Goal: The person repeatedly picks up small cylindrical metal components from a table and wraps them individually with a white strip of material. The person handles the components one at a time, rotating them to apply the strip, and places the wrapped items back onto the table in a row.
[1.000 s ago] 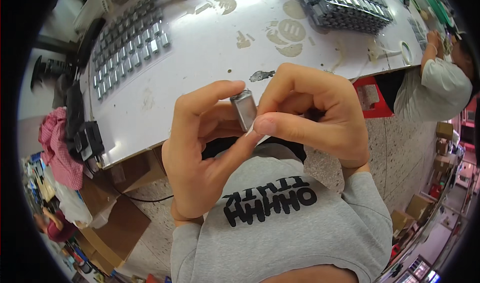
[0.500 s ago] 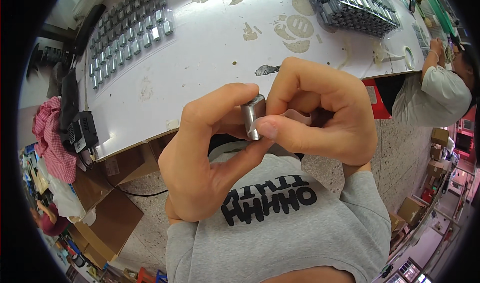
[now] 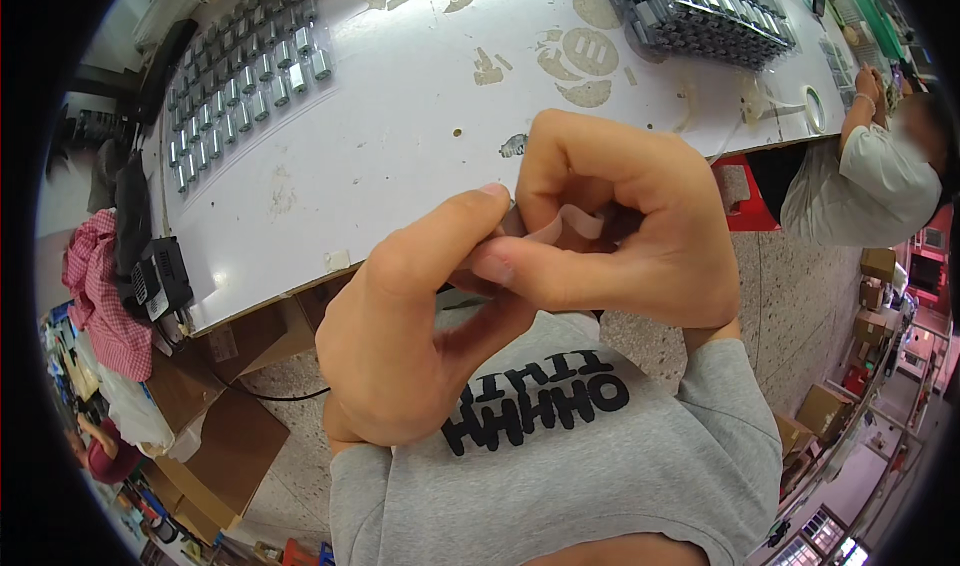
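Metal piece (image 3: 512,224), nearly hidden, is pinched between the left hand (image 3: 420,336) and right hand (image 3: 620,226), and it could slip out and drop to the floor.

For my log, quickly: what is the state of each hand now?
Left hand: closed, pinching a small part, mostly hidden.
Right hand: closed on the same part.

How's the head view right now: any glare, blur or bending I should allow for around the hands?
Head view: even light, soft glare on the white table; left hand and right hand sharp, hiding most of the small part between them; table edges bend toward the rim, corners black.
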Action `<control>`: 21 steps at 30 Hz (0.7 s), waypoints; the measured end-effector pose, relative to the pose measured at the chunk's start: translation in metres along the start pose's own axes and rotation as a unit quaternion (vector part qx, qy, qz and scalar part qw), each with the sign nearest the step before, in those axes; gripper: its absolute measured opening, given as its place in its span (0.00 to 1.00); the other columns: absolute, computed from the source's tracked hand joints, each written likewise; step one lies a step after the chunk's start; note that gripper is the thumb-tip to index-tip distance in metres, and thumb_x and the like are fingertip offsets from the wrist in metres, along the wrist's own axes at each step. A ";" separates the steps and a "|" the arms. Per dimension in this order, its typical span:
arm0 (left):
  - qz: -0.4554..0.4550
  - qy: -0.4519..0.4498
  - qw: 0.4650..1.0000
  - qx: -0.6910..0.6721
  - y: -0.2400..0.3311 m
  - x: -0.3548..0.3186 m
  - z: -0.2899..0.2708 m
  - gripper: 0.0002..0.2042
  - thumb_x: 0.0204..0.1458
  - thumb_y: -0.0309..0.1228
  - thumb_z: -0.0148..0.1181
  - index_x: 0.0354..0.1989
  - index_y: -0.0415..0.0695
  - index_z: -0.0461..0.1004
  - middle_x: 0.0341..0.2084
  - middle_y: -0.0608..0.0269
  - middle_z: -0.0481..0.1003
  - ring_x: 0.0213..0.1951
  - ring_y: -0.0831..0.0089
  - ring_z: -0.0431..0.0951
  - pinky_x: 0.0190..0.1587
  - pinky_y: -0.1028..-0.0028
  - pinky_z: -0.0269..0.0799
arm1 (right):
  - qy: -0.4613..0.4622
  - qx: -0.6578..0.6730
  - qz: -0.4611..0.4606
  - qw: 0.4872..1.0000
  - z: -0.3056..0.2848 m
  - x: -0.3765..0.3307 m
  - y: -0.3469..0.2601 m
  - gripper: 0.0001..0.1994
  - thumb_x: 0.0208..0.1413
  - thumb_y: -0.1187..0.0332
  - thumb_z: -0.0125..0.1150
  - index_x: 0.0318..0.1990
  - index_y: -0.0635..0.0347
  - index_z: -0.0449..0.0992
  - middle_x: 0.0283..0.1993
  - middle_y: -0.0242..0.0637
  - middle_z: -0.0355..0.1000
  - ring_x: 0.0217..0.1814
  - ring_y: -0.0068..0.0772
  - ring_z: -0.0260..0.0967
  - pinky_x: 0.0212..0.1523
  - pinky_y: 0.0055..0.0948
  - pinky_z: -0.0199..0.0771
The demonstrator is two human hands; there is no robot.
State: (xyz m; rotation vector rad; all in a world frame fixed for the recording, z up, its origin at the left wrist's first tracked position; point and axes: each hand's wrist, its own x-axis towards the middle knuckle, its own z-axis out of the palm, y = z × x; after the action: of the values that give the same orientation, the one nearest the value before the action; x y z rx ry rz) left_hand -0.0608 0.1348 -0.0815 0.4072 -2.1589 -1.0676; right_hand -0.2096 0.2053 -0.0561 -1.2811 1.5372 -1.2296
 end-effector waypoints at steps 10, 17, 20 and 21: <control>-0.068 0.001 0.955 -0.288 -0.016 0.010 0.005 0.25 0.37 0.17 0.63 0.44 0.35 0.59 0.27 0.57 0.72 0.28 0.75 0.75 0.32 0.81 0.70 | -0.082 0.219 0.038 0.971 -0.017 0.012 0.010 0.05 0.47 0.73 0.56 0.25 0.65 0.68 0.21 0.28 0.65 0.22 0.11 0.56 0.21 0.12 0.50; -0.061 0.027 0.948 -0.312 -0.020 0.009 0.012 0.24 0.40 0.22 0.61 0.46 0.35 0.56 0.29 0.54 0.70 0.28 0.74 0.72 0.30 0.81 0.68 | -0.099 0.252 0.073 0.960 -0.017 0.017 0.015 0.07 0.46 0.72 0.58 0.27 0.66 0.68 0.21 0.30 0.67 0.23 0.12 0.59 0.22 0.12 0.53; -0.104 0.047 0.954 -0.278 -0.009 0.011 0.017 0.26 0.44 0.36 0.57 0.47 0.34 0.56 0.27 0.58 0.69 0.25 0.77 0.71 0.27 0.83 0.66 | -0.120 0.285 0.080 0.947 -0.016 0.020 0.018 0.10 0.44 0.70 0.60 0.30 0.66 0.67 0.23 0.31 0.67 0.22 0.12 0.59 0.21 0.12 0.53; -0.123 0.061 0.954 -0.265 -0.005 0.012 0.020 0.28 0.45 0.42 0.55 0.48 0.34 0.56 0.26 0.59 0.69 0.24 0.78 0.70 0.26 0.84 0.65 | -0.117 0.287 0.076 0.948 -0.015 0.021 0.018 0.12 0.43 0.69 0.61 0.31 0.66 0.67 0.23 0.31 0.67 0.22 0.12 0.59 0.22 0.12 0.54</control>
State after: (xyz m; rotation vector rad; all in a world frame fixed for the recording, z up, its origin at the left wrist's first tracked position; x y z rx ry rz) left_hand -0.0836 0.1363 -0.0886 0.4771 -1.6521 -1.6544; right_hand -0.2326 0.1883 -0.0695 -0.8667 0.9821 -1.2478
